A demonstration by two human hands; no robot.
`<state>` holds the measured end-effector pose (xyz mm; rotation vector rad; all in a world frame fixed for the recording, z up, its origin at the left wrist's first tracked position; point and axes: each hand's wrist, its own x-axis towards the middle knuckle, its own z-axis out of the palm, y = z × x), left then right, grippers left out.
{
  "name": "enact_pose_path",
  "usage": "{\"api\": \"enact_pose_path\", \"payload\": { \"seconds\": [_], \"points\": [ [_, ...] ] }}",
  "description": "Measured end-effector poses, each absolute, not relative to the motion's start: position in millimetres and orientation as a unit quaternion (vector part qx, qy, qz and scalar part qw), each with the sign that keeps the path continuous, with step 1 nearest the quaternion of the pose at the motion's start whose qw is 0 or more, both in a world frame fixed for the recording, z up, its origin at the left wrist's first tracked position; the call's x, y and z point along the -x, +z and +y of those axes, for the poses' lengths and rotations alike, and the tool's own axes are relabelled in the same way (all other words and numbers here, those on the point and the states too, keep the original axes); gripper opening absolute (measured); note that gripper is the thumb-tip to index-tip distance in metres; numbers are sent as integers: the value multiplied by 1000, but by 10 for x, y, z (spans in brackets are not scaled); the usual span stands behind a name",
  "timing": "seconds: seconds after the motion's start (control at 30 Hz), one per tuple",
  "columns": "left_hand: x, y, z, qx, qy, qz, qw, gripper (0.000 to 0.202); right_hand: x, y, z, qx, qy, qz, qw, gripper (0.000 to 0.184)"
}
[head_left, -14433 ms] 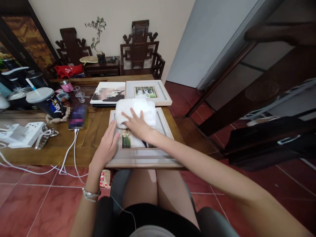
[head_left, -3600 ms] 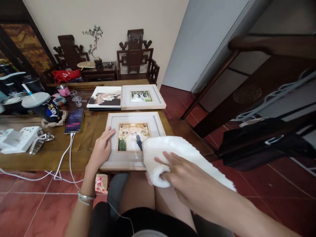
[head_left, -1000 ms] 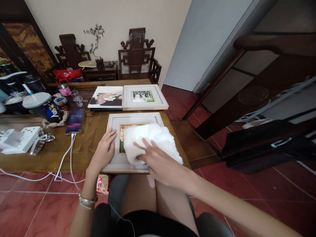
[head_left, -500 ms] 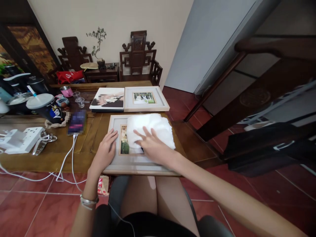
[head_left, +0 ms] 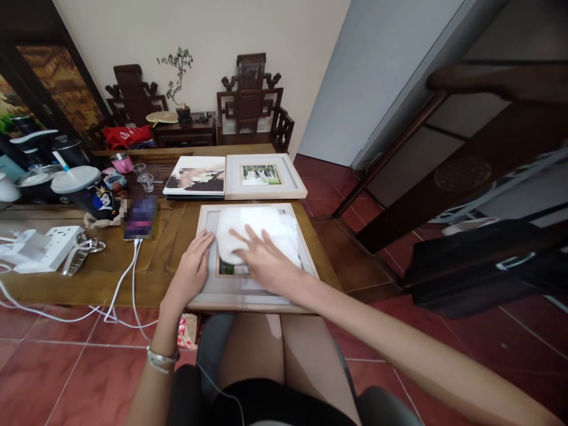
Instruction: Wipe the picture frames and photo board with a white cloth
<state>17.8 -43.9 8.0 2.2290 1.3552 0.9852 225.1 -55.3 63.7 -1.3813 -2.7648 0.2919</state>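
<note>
A picture frame (head_left: 239, 299) with a pale wooden border and a wide light mat lies flat near the table's front edge. Over its small inner photo, now largely covered, is a white towel (head_left: 279, 231). Pressed flat on the towel with its fingers spread is my right hand (head_left: 261, 254). My left hand (head_left: 193, 266), fingers stretched out, rests on the frame's left edge and holds nothing.
Behind the frame lie a photo album (head_left: 195, 174) and a second framed photo (head_left: 261, 177). To the left are a phone (head_left: 140, 218) on a white cable, a power strip (head_left: 57, 242), a claw clip (head_left: 80, 251) and a lidded tumbler (head_left: 84, 189).
My right hand has slid left across the frame with the towel, which now covers more of the photo's left part. My left hand stays on the frame's edge.
</note>
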Motion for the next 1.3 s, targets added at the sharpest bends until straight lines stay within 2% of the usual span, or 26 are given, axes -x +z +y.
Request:
{"api": "enact_pose_path", "payload": {
  "seconds": [0.2,0.4,0.47,0.53,0.63,0.73,0.83,1.07,1.3],
  "points": [
    [-201,148,-472,-768,353,497,196,50,-2065,599,-86,434,24,-900,-4,54],
    [-204,171,-487,-759,356,498,221,56,-2093,733,-605,367,93,-922,-74,47],
    [-207,180,-498,-756,360,494,232,56,-2160,814,-742,329,129,-933,-71,43],
    [-209,186,-507,-756,366,488,239,56,-2173,869,-741,337,142,-929,-53,47],
    [-205,183,-510,-760,368,482,235,58,-2048,861,-505,403,75,-912,-19,56],
    [-192,169,-504,-762,370,482,222,62,-1842,788,-211,426,-16,-904,8,44],
    [-182,165,-504,-764,373,479,218,64,-1720,730,-123,402,-50,-914,5,36],
    [-192,176,-509,-755,397,461,245,68,-1858,739,-735,301,-13,-953,-44,29],
    [-226,155,-456,-729,399,508,226,51,-2002,856,-1040,263,91,-960,-41,32]
  ]
}}
